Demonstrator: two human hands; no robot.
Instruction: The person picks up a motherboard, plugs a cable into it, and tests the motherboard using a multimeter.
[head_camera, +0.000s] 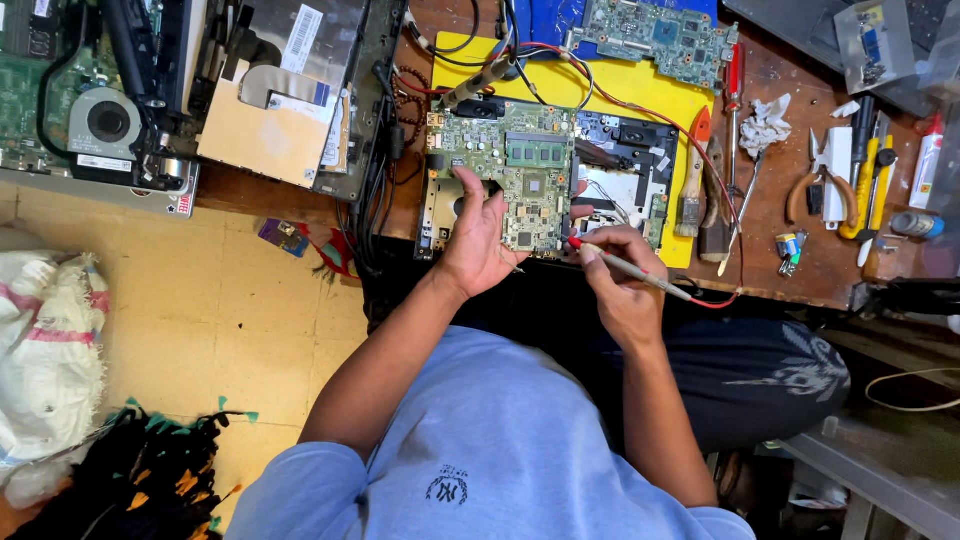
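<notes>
A green laptop circuit board lies on an opened laptop base on a yellow mat at the near edge of a wooden workbench. My left hand grips the board's near left edge, thumb on top. My right hand holds a grey test probe with a red tip, and that tip touches the board's lower right corner. The probe's red lead runs up across the mat to the back.
A second probe lies behind the board. To the right lie a brush, screwdrivers, a tissue wad, pliers and tubes. Another board sits at the back. Opened laptops fill the left. Sacks lie on the floor.
</notes>
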